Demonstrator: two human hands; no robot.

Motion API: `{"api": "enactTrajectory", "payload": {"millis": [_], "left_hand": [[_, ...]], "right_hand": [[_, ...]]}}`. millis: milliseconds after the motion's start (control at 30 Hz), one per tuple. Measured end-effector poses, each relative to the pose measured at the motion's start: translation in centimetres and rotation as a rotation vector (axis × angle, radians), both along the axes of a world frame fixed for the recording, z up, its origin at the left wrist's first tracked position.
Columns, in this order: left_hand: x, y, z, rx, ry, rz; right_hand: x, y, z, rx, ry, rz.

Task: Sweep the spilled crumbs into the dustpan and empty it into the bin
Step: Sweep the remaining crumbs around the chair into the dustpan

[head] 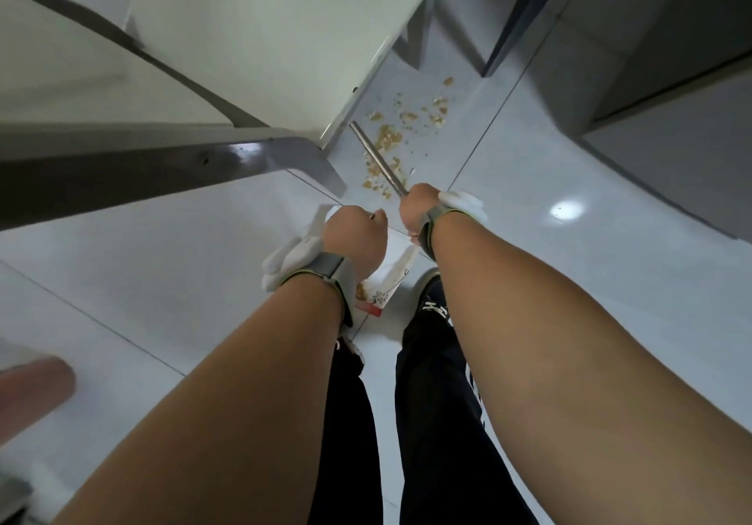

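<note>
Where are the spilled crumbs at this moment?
In the head view the crumbs lie on the white floor ahead of both hands, beside the chair leg, along the metal broom handle held by the right hand.

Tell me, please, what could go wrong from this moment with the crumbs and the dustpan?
1. The crumbs lie close to the table leg; a stroke of the broom handle may push some under the table.
2. The dustpan already holds some crumbs and hangs from the left hand; tilting it may spill them.
3. The right hand could knock the handle against the leg.
</note>
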State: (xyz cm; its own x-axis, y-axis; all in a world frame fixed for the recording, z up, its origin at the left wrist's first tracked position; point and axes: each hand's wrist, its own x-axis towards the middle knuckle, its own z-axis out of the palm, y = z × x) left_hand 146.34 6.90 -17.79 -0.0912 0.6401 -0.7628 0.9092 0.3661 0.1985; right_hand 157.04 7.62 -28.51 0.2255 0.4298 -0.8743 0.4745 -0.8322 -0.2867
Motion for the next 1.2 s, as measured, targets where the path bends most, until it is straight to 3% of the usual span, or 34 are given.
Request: {"api": "enactTrajectory", "payload": {"millis": [133,300,433,533,733,933,1067,1200], "left_hand": [[-0.7,-0.5,0.0,-0.024,0.001,-0.019],[-3.3,-1.7,1.5,-0.081,-0.156,-0.011],[-4.4,-2.3,2.4,-0.082,-0.195,-0.034],[-4.7,-2.6,2.3,-0.084,-0.198,-0.039],[-4.7,-3.2,1.7,-0.060,-0.157,-0.057],[-4.9,-3.1,2.3,-0.062,-0.209,-0.039],[-4.0,-3.4,2.9,-0.085,-0.231,0.033],[-2.4,-3.0,3.1,-0.049,-0.163,0.054]], "right_hand": [[1.3,-3.1,0.6,-0.082,-0.108,0.036],[3.6,-10.7,2.6,-0.172,-0.245,0.155],[4.7,-14.9,4.8,-0.056,-0.373,0.194],[4.3,-13.8,4.5,-0.018,-0.408,0.271],[1.9,-8.8,4.3,-0.135,-0.388,0.398],[4.9,-13.7,5.8,-0.214,-0.394,0.256],[8.4,-16.8,8.8,-0.080,-0.435,0.165],[9.8,-12.2,7.5,0.006,-0.498,0.248]]}}
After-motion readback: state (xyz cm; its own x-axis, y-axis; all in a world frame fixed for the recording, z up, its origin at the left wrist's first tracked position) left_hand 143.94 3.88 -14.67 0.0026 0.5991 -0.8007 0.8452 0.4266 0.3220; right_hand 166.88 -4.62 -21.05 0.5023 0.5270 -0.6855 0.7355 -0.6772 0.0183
